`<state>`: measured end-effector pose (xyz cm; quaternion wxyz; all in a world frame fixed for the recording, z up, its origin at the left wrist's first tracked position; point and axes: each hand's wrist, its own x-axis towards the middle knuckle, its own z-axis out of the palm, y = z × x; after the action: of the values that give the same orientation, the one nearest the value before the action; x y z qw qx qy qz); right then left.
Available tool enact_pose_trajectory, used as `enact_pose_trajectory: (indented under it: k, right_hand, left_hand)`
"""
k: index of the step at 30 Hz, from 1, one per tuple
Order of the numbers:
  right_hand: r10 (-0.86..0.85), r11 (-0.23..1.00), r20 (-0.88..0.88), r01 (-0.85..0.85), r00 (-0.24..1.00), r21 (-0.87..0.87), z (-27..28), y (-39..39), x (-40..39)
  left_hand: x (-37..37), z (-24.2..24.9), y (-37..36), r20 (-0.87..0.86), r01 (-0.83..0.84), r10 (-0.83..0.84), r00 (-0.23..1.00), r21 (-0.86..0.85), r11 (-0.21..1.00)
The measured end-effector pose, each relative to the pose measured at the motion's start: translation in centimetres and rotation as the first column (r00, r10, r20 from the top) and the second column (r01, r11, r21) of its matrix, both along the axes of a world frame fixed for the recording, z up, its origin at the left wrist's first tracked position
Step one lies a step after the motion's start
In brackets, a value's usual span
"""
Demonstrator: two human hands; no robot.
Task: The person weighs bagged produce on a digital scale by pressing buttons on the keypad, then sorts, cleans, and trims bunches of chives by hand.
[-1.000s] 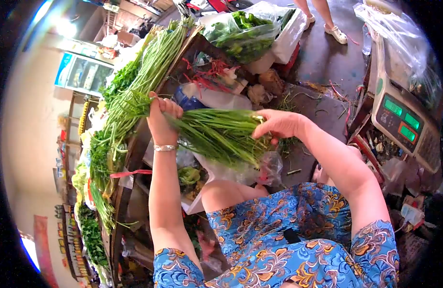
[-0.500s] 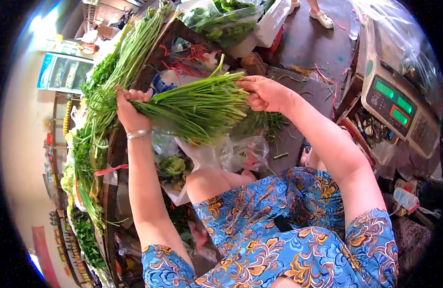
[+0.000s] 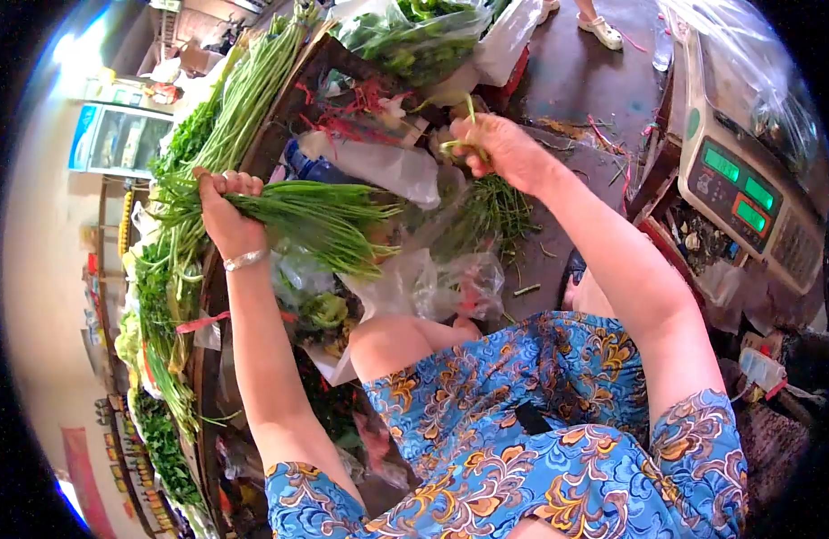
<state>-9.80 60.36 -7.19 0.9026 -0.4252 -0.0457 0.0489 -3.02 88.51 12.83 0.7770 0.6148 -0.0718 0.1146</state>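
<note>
My left hand is closed around a bunch of garlic chives. The long green leaves fan out to the right from my fist, with their loose ends in the air. Over on the right, my right hand is raised apart from the bunch, its fingers pinched on a few thin yellowish-green stalks. Below that hand, loose green trimmings lie in a heap on the floor.
A stall ledge with long green stalks and leafy greens runs along the left. Bagged greens stand at the top. A digital scale is on the right. Clear plastic bags lie by my knee; another person's shoe is at the top.
My right hand has come away from the bunch, rising slightly with a few stalks in its fingers. My left hand has moved left with the bunch.
</note>
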Motion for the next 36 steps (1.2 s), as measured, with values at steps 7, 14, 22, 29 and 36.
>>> enact_pose_trajectory:
  k: [7,14,22,29,36]
  right_hand:
    - [0.067,0.966,0.19,-0.016,0.98,-0.258,-1.0,6.6,-0.5]
    - [0.072,0.954,-0.095,-0.096,0.993,-0.284,-0.8,2.2,-0.2]
    - [0.16,0.987,-0.091,-0.161,0.983,-0.008,-1.8,-1.3,0.0]
    - [-0.346,0.918,-0.341,0.391,0.874,0.071,-4.3,-3.3,2.4]
    - [-0.31,0.943,-0.177,0.326,0.934,0.066,-2.9,-2.5,1.3]
  left_hand:
    - [-3.2,-0.6,-4.9,0.008,0.335,-0.335,0.942,0.02,0.942]
    - [-3.5,0.1,-4.6,-0.033,0.138,-0.135,0.99,0.091,0.986]
    - [-1.9,2.6,-1.3,0.052,-0.174,0.167,0.985,0.157,0.972]
    - [1.1,4.7,1.6,0.127,-0.266,0.252,0.959,0.104,0.958]
    - [0.8,5.8,0.7,0.12,-0.301,0.291,0.949,0.078,0.95]
